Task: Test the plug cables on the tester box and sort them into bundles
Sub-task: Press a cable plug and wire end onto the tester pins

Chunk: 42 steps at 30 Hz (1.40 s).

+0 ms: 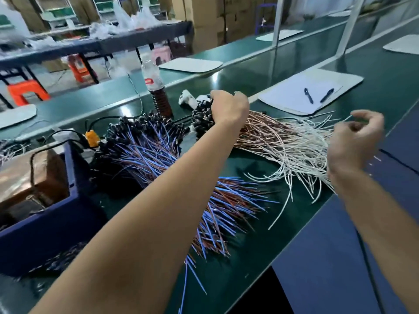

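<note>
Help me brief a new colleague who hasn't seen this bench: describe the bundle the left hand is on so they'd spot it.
On the green bench, past the fan of blue and brown cables, lies a second bundle. The left hand grips its black plug end. Its wires are white and pinkish copper, not blue.

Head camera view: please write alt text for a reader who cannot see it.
A person's left hand grips the black plug ends of a white-and-copper cable bundle on a green bench; the right hand hovers, fingers curled, over its loose ends. A blue-and-brown cable bundle lies beside it.
</note>
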Each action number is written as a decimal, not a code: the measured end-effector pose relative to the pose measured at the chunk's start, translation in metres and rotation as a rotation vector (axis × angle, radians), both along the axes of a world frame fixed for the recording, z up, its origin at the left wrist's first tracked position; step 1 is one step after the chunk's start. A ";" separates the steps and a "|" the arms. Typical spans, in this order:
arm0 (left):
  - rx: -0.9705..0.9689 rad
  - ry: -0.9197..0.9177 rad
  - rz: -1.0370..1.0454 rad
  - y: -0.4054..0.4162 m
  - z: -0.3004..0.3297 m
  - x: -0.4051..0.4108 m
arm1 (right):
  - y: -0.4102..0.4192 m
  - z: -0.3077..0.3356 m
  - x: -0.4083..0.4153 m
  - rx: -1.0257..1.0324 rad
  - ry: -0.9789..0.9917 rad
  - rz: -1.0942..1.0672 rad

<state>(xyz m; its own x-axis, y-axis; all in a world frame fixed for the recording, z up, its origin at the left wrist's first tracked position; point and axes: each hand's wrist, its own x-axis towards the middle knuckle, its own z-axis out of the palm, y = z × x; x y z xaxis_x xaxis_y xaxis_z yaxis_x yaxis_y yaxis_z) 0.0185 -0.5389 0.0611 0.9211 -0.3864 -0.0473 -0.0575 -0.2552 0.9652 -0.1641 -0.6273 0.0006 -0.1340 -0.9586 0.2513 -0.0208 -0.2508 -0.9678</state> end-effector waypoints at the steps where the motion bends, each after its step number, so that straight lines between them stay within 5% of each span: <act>1: -0.011 -0.010 -0.025 0.004 -0.001 -0.002 | 0.012 0.003 0.007 -0.068 0.008 0.046; 6: -0.084 0.175 -0.336 0.070 -0.001 -0.024 | 0.090 0.009 0.051 -0.314 0.164 0.330; 9: 0.142 0.123 -0.509 0.133 0.007 -0.026 | 0.145 0.016 0.073 -0.383 0.232 0.537; 16: 0.390 0.164 -0.428 0.312 0.014 -0.019 | 0.270 0.019 0.105 -0.548 0.406 1.084; 22: 0.871 0.349 -0.318 0.452 -0.013 -0.015 | 0.393 0.006 0.123 -0.828 0.646 1.627; 31: 0.926 0.003 0.291 0.587 -0.021 0.017 | 0.529 -0.005 0.160 -1.199 0.969 1.597; 42: 1.008 -0.237 0.419 0.582 -0.047 0.065 | 0.563 -0.028 0.210 -0.945 0.976 1.510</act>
